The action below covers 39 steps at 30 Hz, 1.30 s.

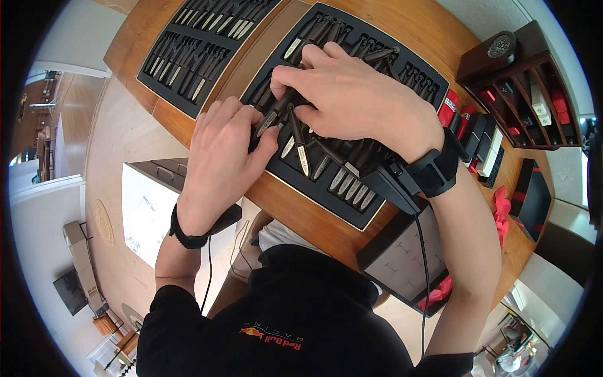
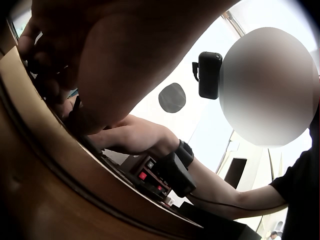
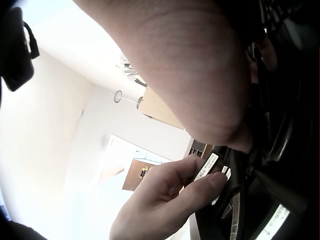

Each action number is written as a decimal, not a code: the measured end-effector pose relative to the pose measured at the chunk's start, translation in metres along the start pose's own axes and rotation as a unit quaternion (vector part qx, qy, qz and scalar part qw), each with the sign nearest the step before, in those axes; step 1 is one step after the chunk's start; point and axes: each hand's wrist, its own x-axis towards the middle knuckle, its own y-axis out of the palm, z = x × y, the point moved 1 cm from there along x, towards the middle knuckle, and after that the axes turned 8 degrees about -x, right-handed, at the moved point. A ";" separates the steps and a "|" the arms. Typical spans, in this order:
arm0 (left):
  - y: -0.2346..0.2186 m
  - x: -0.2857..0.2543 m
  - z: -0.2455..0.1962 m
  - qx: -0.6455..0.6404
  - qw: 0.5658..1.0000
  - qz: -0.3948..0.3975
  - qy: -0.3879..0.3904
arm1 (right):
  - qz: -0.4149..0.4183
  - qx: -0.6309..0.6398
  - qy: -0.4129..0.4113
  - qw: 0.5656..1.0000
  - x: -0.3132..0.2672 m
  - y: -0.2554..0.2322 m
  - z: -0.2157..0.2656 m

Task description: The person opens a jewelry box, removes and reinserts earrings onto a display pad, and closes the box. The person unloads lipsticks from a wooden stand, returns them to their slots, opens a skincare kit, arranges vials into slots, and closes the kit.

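Observation:
Both hands work over a dark case point(image 1: 274, 164) filled with slim black sticks that have pale printed ends. My left hand point(image 1: 220, 147), at the case's near left edge, pinches a slim black stick point(image 1: 269, 119) between thumb and fingers. In the right wrist view the left thumb and forefinger grip this stick beside its pale label point(image 3: 207, 166). My right hand point(image 1: 358, 94) reaches across the case from the right, its thumb and curled forefinger around the stick's upper part. Another black stick point(image 1: 300, 147) lies slanted below the right thumb, pale end toward me.
A second case point(image 1: 141, 74) of similar sticks adjoins at the left. On the wooden table point(image 1: 308, 217), right, are red and black boxes point(image 1: 480, 141), a dark wooden rack point(image 1: 540, 94) and an open black box point(image 1: 531, 198). Wrist cameras' cables point(image 1: 424, 264) hang down.

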 end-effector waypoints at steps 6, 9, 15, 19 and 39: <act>-0.004 0.003 0.002 -0.025 0.999 0.044 0.006 | -0.016 -0.001 -0.016 1.000 0.000 0.003 -0.004; -0.007 0.004 0.003 -0.047 0.997 0.058 -0.008 | -0.017 0.004 -0.021 1.000 -0.001 0.003 -0.005; -0.018 0.001 0.001 -0.075 0.994 0.069 -0.026 | -0.011 0.004 -0.007 1.000 -0.001 0.003 -0.003; -0.027 0.004 0.010 -0.107 0.994 0.008 0.019 | -0.021 0.012 -0.016 1.000 -0.003 0.003 -0.004; -0.006 0.003 -0.010 0.007 0.999 -0.041 -0.022 | -0.040 -0.010 0.000 0.999 -0.001 0.006 0.000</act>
